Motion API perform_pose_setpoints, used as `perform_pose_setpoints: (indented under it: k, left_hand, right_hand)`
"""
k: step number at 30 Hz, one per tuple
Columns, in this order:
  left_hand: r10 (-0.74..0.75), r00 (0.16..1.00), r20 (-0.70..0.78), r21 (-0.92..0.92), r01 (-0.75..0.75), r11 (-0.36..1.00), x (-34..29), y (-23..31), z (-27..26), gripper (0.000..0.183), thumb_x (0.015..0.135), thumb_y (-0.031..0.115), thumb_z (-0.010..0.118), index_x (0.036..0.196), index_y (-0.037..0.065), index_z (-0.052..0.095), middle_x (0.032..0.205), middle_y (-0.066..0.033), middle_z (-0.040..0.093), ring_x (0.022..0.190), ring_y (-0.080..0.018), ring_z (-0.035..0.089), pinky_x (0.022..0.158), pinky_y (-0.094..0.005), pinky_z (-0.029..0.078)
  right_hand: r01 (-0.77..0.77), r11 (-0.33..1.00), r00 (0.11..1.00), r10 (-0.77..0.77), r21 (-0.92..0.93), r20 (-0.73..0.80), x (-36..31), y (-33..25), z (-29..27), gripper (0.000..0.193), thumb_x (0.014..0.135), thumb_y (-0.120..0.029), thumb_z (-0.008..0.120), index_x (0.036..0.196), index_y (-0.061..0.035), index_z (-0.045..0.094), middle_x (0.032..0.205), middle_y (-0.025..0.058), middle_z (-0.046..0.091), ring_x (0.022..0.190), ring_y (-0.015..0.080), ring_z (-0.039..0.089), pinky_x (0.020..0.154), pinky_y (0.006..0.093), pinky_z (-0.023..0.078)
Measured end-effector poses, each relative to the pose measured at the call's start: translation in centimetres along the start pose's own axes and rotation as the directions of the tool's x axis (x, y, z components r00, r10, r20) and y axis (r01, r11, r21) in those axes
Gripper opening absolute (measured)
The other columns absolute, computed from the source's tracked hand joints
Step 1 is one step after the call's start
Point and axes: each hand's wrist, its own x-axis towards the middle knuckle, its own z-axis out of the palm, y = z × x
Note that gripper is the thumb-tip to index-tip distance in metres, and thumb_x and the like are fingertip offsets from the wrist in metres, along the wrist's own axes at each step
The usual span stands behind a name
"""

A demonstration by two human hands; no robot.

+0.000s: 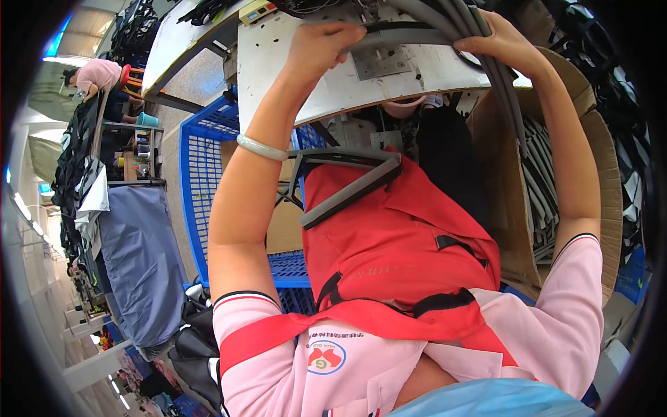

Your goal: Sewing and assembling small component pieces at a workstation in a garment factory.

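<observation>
"What are the hands doing?"

"They're apart from each other, both closed. The left hand [316, 47] pinches one end of a grey-and-black fabric strip [410, 37]; the right hand [501, 45] curls round a bundle of grey strips [511, 104], thumb at the stretched strip's other end."

"Where is that strip?"

"Above the white worktable [274, 90], near its front edge, passing over a metal plate [382, 64]."

"How many of each?"

"One strip spans the hands. The bundle holds several, overlapping too much to count. One bent grey-and-black piece [354, 193] lies across the red apron [396, 257]. There's one blue plastic crate [198, 187] on the left and one open cardboard box [594, 149] on the right, with many more strips inside, too crowded to count."

"Any writing?"

"The pink shirt [385, 361] carries an oval emblem [326, 357] with lettering, and faint print crosses the apron."
</observation>
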Motion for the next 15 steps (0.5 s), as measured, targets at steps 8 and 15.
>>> perform_pose_setpoints:
  k: [8, 15]
  left_hand:
    - [-0.013, 1.000, -0.004, -0.148, 0.012, 0.989, 2.3, -1.9, -0.6, 0.024, 0.083, 0.019, 0.072, 0.098, 0.000, 0.074, 0.077, -0.0023, 0.064, 0.058, -0.0091, 0.050, 0.052, -0.0232, 0.038]
    - [-0.043, 0.998, -0.038, -0.271, 0.031, 0.962, 0.8, -1.7, -1.3, 0.028, 0.088, 0.019, 0.069, 0.107, -0.002, 0.070, 0.083, -0.0029, 0.065, 0.059, -0.0089, 0.052, 0.050, -0.0211, 0.038]
  right_hand:
    - [-0.143, 0.968, 0.988, 0.129, 0.208, 0.082, 2.6, 1.1, -0.3, 0.039, 0.073, -0.021, 0.077, 0.102, 0.0010, 0.062, 0.086, 0.0034, 0.063, 0.078, 0.0110, 0.056, 0.071, 0.0270, 0.047]
    - [-0.082, 0.993, 0.995, 0.086, 0.086, -0.041, -1.5, 1.8, -0.1, 0.039, 0.076, -0.026, 0.075, 0.103, -0.0013, 0.061, 0.084, 0.0023, 0.059, 0.079, 0.0109, 0.055, 0.072, 0.0268, 0.045]
